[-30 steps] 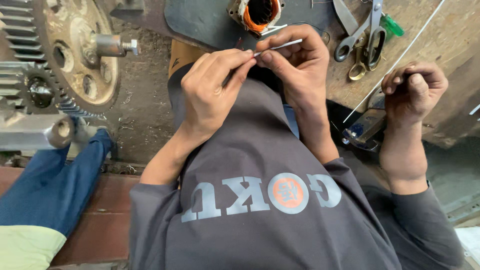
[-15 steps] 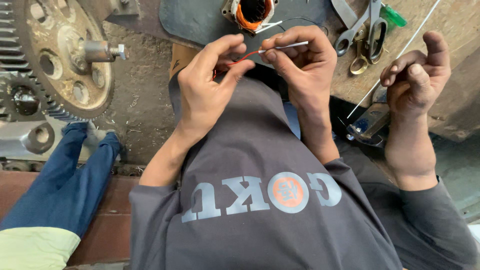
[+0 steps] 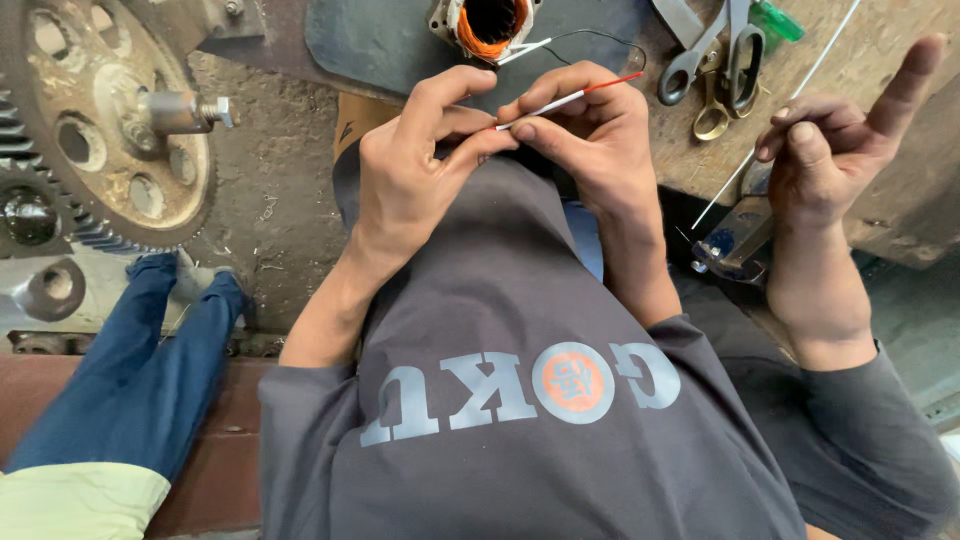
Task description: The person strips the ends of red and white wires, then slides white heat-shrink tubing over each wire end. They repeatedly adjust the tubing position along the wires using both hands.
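Both hands meet just short of the surface's near edge, below the copper coil (image 3: 490,22). Left hand (image 3: 415,175) and right hand (image 3: 590,135) each pinch a thin wire (image 3: 570,98), white sleeve with a red end, fingertips tight on it. Likely very light, springy, prone to kink or slip; best gripped close to the working end. Scissors (image 3: 715,65) lie toward the far right edge. Another person's hand (image 3: 835,145) holds a white strand (image 3: 780,118).

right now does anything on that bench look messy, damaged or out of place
Nothing looks spilled or broken. The scissors and pliers lie crossed in a heap on the scuffed workbench. Both hands, left hand and right hand, pinch a thin sleeved wire.
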